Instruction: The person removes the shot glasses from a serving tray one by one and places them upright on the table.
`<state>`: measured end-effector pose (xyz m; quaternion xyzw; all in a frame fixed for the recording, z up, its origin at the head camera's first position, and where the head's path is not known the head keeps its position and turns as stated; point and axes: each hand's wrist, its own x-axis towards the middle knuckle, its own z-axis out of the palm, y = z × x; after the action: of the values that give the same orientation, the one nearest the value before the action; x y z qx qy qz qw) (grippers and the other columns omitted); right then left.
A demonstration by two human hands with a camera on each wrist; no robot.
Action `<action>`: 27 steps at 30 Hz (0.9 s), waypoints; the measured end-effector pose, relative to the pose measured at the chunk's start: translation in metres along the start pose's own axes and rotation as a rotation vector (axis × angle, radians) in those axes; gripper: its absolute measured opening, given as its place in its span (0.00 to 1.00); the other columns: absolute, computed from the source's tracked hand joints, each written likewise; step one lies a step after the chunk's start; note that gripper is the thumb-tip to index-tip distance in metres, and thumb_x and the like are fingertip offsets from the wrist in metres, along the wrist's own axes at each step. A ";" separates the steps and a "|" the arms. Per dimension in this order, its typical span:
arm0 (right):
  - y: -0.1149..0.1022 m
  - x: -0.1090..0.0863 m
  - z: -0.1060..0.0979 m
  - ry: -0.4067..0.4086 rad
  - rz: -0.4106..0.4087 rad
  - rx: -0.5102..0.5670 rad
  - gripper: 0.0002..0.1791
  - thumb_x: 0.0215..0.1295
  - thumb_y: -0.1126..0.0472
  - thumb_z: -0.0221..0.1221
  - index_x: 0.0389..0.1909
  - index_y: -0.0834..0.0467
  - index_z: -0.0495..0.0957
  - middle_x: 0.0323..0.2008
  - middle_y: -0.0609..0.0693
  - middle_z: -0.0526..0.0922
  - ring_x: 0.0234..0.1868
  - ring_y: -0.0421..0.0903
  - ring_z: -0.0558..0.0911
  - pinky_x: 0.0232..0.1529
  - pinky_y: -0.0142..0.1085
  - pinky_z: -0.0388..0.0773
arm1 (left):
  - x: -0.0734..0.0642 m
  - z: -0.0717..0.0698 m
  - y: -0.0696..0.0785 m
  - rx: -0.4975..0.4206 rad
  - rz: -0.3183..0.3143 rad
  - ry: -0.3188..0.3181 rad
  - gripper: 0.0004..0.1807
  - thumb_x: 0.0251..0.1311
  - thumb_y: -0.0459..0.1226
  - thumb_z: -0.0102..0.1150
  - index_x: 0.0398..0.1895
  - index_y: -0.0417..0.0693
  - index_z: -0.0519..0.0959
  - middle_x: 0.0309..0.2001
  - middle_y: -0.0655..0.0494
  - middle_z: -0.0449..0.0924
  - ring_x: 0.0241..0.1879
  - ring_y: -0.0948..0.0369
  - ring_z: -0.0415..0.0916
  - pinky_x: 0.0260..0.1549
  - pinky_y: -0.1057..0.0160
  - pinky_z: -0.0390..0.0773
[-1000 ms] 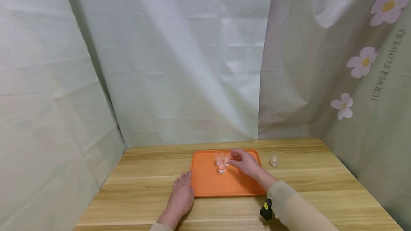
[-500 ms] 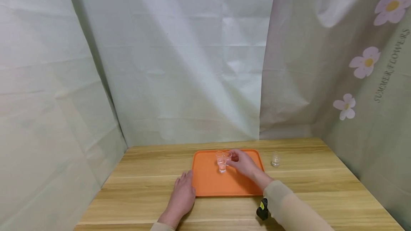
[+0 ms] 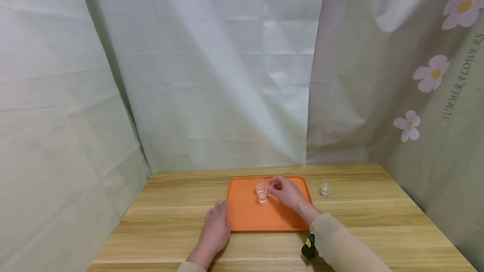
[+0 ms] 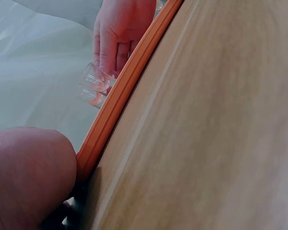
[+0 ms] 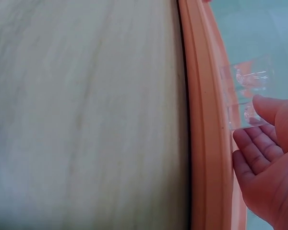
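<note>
Three small clear shot glasses stand in a tight cluster on an orange tray (image 3: pixel 245 217): a front one (image 3: pixel 262 196), a rear left one (image 3: pixel 259 183) and a rear right one (image 3: pixel 269 183). My right hand (image 3: pixel 287 193) pinches the rear right glass between thumb and fingers. In the right wrist view, the thumb and curled fingers of that hand (image 5: pixel 273 158) meet the side of a clear glass (image 5: pixel 252 79). My left hand (image 3: pixel 214 226) rests against the tray's left edge, fingers extended; its fingertips are out of sight in the left wrist view.
Another shot glass (image 3: pixel 325 188) stands on the wooden table (image 3: pixel 170 217), right of the tray. A black device (image 3: pixel 309 247) hangs under the right sleeve. Pale curtains (image 3: pixel 227 74) enclose the table at the back and both sides.
My right hand has closed its fingers in on the rear right glass. The left hand stays at the tray's edge. The whole view has shifted slightly.
</note>
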<state>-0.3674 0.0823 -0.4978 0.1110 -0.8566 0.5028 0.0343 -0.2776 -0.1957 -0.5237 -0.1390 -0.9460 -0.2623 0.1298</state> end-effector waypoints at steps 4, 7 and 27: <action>0.003 -0.002 -0.003 0.015 -0.005 -0.007 0.11 0.74 0.60 0.72 0.51 0.59 0.83 0.46 0.47 0.87 0.51 0.48 0.86 0.51 0.44 0.86 | 0.001 -0.001 0.002 0.008 -0.009 -0.020 0.30 0.72 0.26 0.56 0.76 0.23 0.69 0.73 0.26 0.74 0.77 0.28 0.65 0.77 0.28 0.60; 0.004 -0.005 -0.007 0.030 -0.001 -0.011 0.11 0.75 0.58 0.72 0.51 0.57 0.84 0.45 0.47 0.88 0.50 0.47 0.87 0.49 0.43 0.86 | 0.001 -0.001 0.002 0.023 -0.006 -0.027 0.31 0.72 0.26 0.57 0.76 0.23 0.68 0.73 0.27 0.73 0.77 0.29 0.65 0.78 0.29 0.60; 0.003 -0.052 -0.062 0.123 0.012 0.021 0.13 0.75 0.62 0.71 0.55 0.62 0.86 0.47 0.50 0.90 0.49 0.47 0.88 0.51 0.36 0.85 | 0.000 -0.004 0.002 0.042 0.017 -0.012 0.32 0.70 0.25 0.59 0.76 0.23 0.69 0.72 0.26 0.75 0.75 0.29 0.68 0.76 0.28 0.63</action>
<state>-0.3208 0.1454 -0.4789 0.0752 -0.8481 0.5180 0.0829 -0.2765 -0.1960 -0.5196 -0.1460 -0.9508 -0.2406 0.1294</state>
